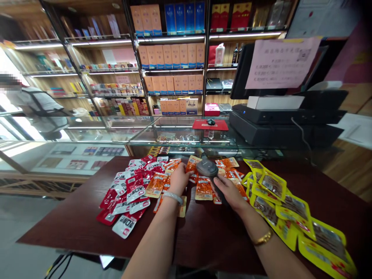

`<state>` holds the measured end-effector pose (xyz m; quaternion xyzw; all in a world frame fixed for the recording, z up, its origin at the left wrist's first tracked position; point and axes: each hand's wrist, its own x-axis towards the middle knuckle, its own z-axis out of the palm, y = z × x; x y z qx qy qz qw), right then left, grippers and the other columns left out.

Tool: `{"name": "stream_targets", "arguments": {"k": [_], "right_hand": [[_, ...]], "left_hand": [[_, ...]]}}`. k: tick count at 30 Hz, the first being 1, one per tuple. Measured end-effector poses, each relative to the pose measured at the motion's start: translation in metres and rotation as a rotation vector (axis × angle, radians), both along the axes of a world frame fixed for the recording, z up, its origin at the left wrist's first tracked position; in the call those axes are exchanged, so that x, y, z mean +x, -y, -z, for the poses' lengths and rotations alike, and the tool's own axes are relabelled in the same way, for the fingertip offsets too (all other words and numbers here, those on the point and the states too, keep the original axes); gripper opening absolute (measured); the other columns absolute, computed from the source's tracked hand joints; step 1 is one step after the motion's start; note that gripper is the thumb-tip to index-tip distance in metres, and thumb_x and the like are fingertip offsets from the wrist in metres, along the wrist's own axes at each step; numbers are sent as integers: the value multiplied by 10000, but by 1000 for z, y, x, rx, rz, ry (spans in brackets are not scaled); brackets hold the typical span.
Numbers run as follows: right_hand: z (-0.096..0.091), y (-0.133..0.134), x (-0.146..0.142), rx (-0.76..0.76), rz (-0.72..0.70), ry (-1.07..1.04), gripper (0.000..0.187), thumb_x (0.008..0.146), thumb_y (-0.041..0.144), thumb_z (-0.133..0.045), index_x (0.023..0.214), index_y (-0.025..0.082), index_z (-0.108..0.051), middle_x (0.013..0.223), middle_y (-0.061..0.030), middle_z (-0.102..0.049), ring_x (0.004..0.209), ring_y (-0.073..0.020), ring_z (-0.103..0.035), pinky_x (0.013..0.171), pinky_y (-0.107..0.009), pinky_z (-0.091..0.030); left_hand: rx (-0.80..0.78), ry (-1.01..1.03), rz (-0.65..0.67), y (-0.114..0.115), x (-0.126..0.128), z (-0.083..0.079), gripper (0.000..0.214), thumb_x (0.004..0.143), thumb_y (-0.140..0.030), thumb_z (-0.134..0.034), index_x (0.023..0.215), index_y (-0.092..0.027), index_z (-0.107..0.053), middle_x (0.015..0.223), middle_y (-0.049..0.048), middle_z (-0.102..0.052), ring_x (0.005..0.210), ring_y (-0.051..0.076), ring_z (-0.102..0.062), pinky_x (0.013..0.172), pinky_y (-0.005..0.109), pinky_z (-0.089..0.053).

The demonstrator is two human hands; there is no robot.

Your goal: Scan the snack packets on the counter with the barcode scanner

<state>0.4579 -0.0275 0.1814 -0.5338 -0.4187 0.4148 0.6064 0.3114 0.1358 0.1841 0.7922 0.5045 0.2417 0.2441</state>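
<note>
My right hand (229,192) is wrapped round the grip of a grey barcode scanner (207,169), its head pointing down at the orange snack packets (203,189) in the middle of the dark wooden table (72,224). My left hand (178,179) rests closed on the orange packets, fingers pinching one small orange packet (192,166). Red and white snack packets (129,195) lie in a heap to the left. Yellow snack packets (279,201) stretch in a row to the right.
Behind the table runs a glass display counter (122,131) with a red mouse pad and mouse (209,124). A black till with monitor (279,116) stands at the right. Shelves of boxed goods (171,58) fill the back wall. A person (37,108) stands at far left.
</note>
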Motion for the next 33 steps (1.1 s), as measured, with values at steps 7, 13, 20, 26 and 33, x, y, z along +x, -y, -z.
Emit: {"name": "stream_targets", "arguments": {"k": [7, 13, 20, 26, 33], "right_hand": [[1, 2, 0, 7, -18, -17, 381, 830, 600, -625, 788, 230, -547, 639, 34, -542, 464, -109, -445, 419, -252, -343], [0, 1, -3, -4, -21, -27, 415, 805, 622, -639, 756, 229, -514, 619, 37, -524, 455, -106, -425, 405, -240, -317], [-2, 2, -3, 1, -15, -7, 397, 810, 612, -636, 774, 227, -543, 616, 30, -539, 464, -115, -446, 424, -248, -333], [0, 0, -1, -4, -5, -39, 398, 805, 607, -652, 794, 220, -559, 623, 34, -540, 462, -105, -460, 417, -237, -348], [1, 0, 0, 3, -20, -61, 400, 804, 607, -656, 810, 217, -563, 619, 40, -541, 460, -100, -456, 417, -236, -360]], "left_hand": [[-87, 166, 358, 8, 13, 5, 428, 868, -301, -613, 1282, -208, -559, 1210, 105, -680, 1164, 227, -602, 1001, 379, -457], [144, -384, -36, -2, -12, 0, 668, 852, -529, -583, 1395, -155, -474, 1487, 218, -431, 1434, 374, -287, 1144, 640, -121], [229, -455, 257, 15, -5, 4, 586, 849, -575, -553, 1343, -260, -524, 1487, 153, -454, 1413, 355, -331, 1118, 699, -3], [263, -337, 45, 13, 1, -3, 411, 841, -516, -587, 1126, -225, -647, 1159, 131, -673, 1183, 316, -554, 1140, 568, -195], [114, -432, 1, 2, 5, 11, 855, 711, -679, -628, 1364, -153, -456, 1516, 225, -379, 1466, 394, -179, 1141, 643, -31]]}}
